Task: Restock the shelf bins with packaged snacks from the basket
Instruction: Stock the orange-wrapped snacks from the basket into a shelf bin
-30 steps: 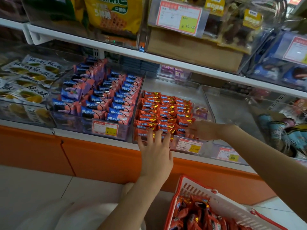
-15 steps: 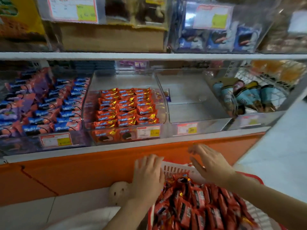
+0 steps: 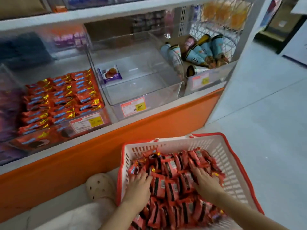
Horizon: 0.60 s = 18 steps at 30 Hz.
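Note:
A white basket with a red rim [image 3: 174, 145] stands on the floor in front of the shelf, piled with red snack packs [image 3: 172, 165]. My left hand [image 3: 137, 185] lies on the left side of the pile and my right hand [image 3: 206, 181] on the right. Both have their fingers spread over the packs, with the fingertips sunk between them. On the lowest shelf, a clear bin [image 3: 99, 83] holds rows of similar red packs [image 3: 63, 97]. The clear bin to its right [image 3: 141, 90] holds only one purple pack [image 3: 109, 73].
Wrapped cones [image 3: 199, 52] fill the bin at the far right of the shelf. An orange base panel [image 3: 99, 151] runs under the shelf. My pale shoe [image 3: 99, 186] sits left of the basket. Grey floor [image 3: 265, 113] stretches to the right.
My hands left the front of the red-pack bin and dropped to the basket. They now rest on the packs inside it. My view swung down and to the right.

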{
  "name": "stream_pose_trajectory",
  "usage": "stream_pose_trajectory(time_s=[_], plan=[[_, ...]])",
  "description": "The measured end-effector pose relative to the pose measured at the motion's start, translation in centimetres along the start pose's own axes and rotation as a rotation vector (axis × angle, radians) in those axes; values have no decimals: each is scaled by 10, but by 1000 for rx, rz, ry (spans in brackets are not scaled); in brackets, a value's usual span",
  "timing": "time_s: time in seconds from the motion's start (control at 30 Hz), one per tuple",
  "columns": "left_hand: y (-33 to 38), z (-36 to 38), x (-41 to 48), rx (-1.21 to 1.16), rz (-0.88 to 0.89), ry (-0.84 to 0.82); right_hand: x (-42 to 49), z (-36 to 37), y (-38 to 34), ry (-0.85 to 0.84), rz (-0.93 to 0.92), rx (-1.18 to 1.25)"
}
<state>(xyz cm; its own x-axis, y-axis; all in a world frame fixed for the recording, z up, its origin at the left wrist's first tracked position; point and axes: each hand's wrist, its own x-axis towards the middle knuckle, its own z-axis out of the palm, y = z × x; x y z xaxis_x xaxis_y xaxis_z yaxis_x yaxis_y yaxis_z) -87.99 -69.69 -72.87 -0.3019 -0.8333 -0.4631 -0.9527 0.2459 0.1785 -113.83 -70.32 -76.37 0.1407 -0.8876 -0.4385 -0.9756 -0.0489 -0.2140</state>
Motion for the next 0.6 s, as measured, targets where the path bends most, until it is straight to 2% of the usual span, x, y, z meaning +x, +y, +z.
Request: stream_pose_trajectory(time_s=[0.2,0.47,0.6], plan=[[16,24,28,-3,60,-132,1,24,-10,-92,83,102],[19,38,36,105,7,-183,14,23,-28,-139,165,108],[20,44,32,189,-39,-208,14,21,-25,-168,168,239]])
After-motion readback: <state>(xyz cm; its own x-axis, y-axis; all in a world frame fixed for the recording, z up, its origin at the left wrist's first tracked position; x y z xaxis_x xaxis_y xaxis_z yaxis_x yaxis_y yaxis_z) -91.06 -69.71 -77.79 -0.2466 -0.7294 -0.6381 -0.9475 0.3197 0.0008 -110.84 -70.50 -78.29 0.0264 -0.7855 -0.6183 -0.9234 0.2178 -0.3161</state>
